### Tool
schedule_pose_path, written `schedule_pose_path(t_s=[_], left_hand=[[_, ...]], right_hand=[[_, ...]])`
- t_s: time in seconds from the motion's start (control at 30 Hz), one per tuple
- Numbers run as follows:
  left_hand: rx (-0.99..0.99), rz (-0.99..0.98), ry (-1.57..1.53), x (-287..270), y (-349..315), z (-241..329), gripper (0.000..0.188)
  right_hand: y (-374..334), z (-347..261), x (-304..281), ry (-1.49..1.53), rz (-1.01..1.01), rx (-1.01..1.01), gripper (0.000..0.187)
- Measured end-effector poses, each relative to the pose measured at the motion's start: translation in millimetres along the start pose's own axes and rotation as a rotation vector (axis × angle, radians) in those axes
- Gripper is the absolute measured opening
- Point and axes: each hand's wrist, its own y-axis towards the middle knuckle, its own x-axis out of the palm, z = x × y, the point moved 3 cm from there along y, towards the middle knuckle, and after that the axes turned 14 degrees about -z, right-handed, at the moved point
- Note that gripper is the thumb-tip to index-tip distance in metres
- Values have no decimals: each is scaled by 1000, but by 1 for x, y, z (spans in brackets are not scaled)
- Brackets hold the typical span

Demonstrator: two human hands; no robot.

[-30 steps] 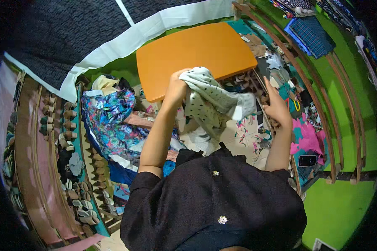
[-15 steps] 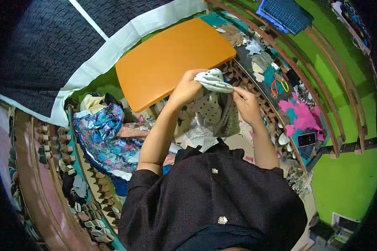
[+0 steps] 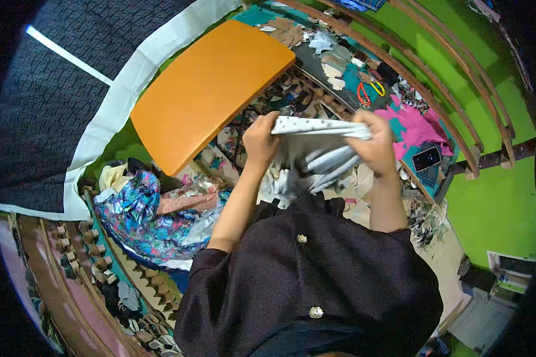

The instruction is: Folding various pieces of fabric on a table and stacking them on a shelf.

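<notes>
A pale cloth with small dark dots (image 3: 315,127) is stretched between my two hands in front of my chest. My left hand (image 3: 261,140) is closed on one end of its upper edge. The other end is gripped by my right hand (image 3: 372,143), which is slightly blurred. Below the taut edge the cloth hangs in loose, smeared folds toward my lap. Whether it is a finished garment or a plain piece of fabric, I cannot tell.
An orange tabletop (image 3: 214,89) lies ahead. At left is a heap of blue floral fabric (image 3: 143,208). A bench at right carries red-and-yellow-handled scissors (image 3: 369,93), pink scraps (image 3: 420,128) and a phone (image 3: 426,158). Wooden rails (image 3: 452,107) curve along the right, shoe racks (image 3: 95,256) along the left.
My hands have moved apart, pulling the bunched dotted cloth out into a wide taut edge. My right hand has gone further right. The whole view has also turned and shifted a little.
</notes>
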Motion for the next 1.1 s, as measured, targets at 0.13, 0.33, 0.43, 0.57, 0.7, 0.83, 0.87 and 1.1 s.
schedule_pose_path(t_s=[0.13, 0.33, 0.43, 0.57, 0.7, 0.83, 0.87, 1.1], left_hand=[[-197, -50, 144, 6, -15, -49, 35], [-450, -31, 173, -5, -32, -122, 29], [-483, 84, 67, -38, -16, -142, 31], [-354, 197, -121, -89, 25, -148, 25], [-215, 321, -65, -139, 69, -147, 28], [-163, 260, 82, -171, 131, -119, 29], [-168, 248, 28, -174, 148, -120, 27], [-179, -15, 175, -192, 164, -177, 32]], right_hand=[[-7, -12, -29, -2, 165, -118, 20], [5, -3, -59, 137, 339, -100, 16], [23, 11, -71, 65, 298, -44, 13], [39, 36, -82, -133, 254, 101, 4], [62, 63, -114, -242, 262, 274, 14], [103, 21, -133, 125, 642, -97, 14], [106, 17, -141, 39, 570, -57, 10], [131, 33, -160, -654, 524, 136, 14]])
